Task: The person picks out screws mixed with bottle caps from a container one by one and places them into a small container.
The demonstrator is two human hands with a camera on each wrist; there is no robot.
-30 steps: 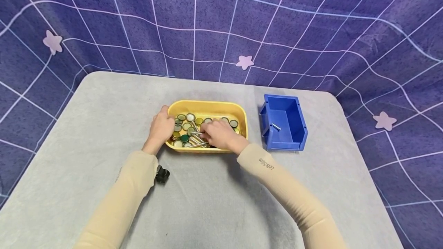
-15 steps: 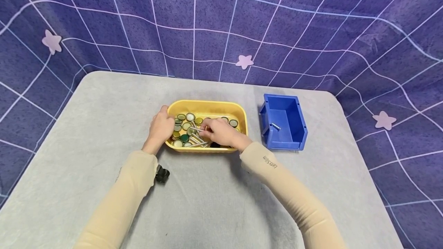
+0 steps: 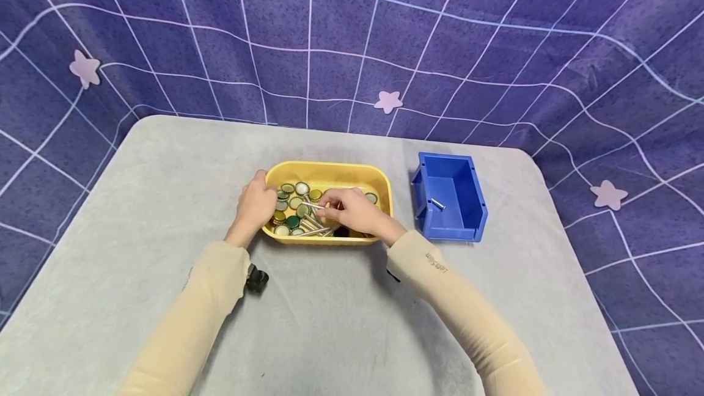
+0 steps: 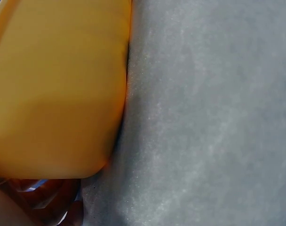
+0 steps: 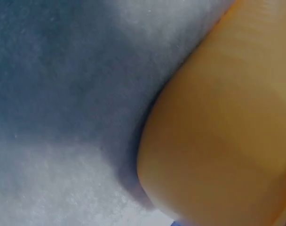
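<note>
Right hand (image 3: pixel 354 209) is over the yellow tub (image 3: pixel 379 173), thumb and fingers closed to a pinch on one metal bolt (image 3: pixel 311 205).

Change over the last second: fingers were down in the pile; now the hand sits a little higher and further right, and a black cap (image 3: pixel 341 232) shows beneath it. Reads as one bolt singled out from the mix, grasp settled. That's a judgement.

Bolt position: sticks out left from the fingertips, roughly crosswise, above the bottle caps (image 3: pixel 282 231) and loose bolts (image 3: pixel 313 232). Can't tell if its far end touches anything below. Right wrist view shows tub wall only, no fingers, so no help there.

Left hand (image 3: pixel 255 200) grips the tub's left end, same spot as a second ago; left wrist view has its fingers curled against the outside.

Blue bin (image 3: pixel 453 233) stands right of the tub, apart from it, on the tabletop (image 3: pixel 330 322). Single bolt (image 3: pixel 438 203) lying inside, unchanged.
</note>
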